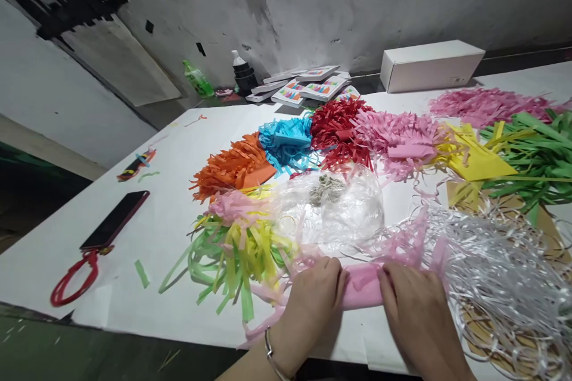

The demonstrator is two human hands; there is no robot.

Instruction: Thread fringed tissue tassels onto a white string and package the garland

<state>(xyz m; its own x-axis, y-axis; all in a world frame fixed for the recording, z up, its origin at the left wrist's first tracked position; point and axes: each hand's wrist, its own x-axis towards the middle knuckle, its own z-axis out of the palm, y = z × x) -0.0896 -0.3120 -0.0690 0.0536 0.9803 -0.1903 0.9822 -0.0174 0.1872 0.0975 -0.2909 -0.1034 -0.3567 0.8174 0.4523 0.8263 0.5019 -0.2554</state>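
Note:
A pink tissue-paper tassel (361, 286) lies across the near edge of the white table, its uncut middle band stretched between my hands. My left hand (316, 292) grips the band's left end, fingers curled round it. At the right end, my right hand (413, 297) is closed on the same paper. Cut pink strips spread out past both hands. Just beyond them lies a clear plastic bag (353, 208) with a greyish-green bundle in it. Left of my hands is a pile of green, yellow and pink strips (241, 244). Silvery ribbon (496, 262) heaps up to the right.
Fringed paper bunches in orange (235, 164), blue (286, 138), red (338, 125), pink (397, 140), yellow (476, 155) and green (536, 149) arc behind. A phone (115, 220) with a red strap lies left. Against the wall stand a white box (431, 65), printed packets (308, 86) and bottles (243, 74).

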